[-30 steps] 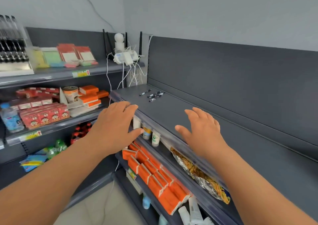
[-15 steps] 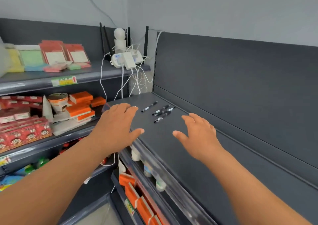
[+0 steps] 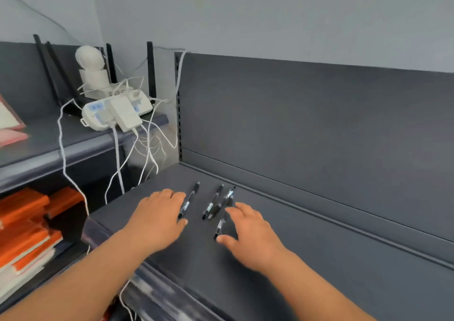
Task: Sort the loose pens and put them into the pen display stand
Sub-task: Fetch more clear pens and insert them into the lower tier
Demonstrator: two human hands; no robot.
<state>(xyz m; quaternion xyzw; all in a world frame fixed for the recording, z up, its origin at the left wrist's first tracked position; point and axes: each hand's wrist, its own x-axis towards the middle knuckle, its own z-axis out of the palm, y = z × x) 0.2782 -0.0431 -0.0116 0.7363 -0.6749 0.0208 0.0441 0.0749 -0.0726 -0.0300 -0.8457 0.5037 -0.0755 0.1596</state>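
- The left hand (image 3: 157,220) is palm down over the dark grey shelf (image 3: 282,284). The fingers are straight and a little spread, and it holds nothing.
- Its fingertips and its thumb are just beside the leftmost pen (image 3: 189,200). I cannot tell if they touch it.
- The right hand (image 3: 253,234) is also palm down, with relaxed, spread fingers, and it holds nothing. Its forefinger and thumb are right at the nearest pen (image 3: 221,223), but contact is not clear.
- 4 black pens (image 3: 212,201) with small light labels lie loose on the shelf between the 2 hands. All point roughly toward the grey back panel (image 3: 319,129).
- The leftmost pen lies apart. The other 3 lie close together, and 2 of them seem to overlap.
- To the left, on a higher shelf (image 3: 49,149) in the corner, sits a white power strip (image 3: 98,114) with an adapter plugged in. White cables (image 3: 118,163) hang down from it.
- Behind the power strip stand a white camera (image 3: 89,60) with a round head and several black antennas (image 3: 150,70).
- At the far left, lower down, orange boxes (image 3: 24,210) are stacked.
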